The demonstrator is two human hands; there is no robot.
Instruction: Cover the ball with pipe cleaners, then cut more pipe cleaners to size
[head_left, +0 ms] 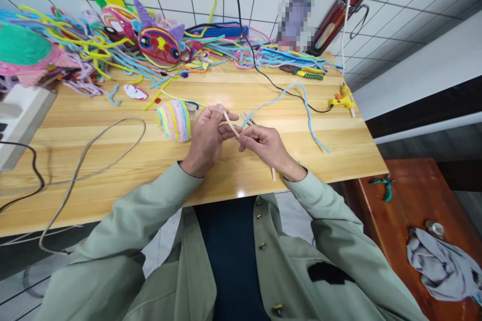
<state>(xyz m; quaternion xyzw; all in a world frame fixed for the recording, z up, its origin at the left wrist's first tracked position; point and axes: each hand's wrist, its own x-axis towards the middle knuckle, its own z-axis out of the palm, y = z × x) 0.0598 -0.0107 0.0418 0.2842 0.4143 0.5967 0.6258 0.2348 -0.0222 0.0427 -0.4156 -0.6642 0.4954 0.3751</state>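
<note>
Both my hands meet over the middle of the wooden table (113,160). My left hand (208,139) and my right hand (263,145) are closed on a thin beige pipe cleaner (230,125) that runs between their fingers, its loose end trailing under my right wrist. A striped pastel egg-shaped ball (174,120) of wound pipe cleaners lies just left of my left hand. Small scissors or pliers (248,120) peek out behind my right fingers.
A heap of coloured pipe cleaners and a finished animal mask (160,46) fill the table's far side. A light blue pipe cleaner (307,108), a yellow glue gun (343,99) with its black cord, and a grey cord loop (86,150) lie around. A red stool (414,210) stands at right.
</note>
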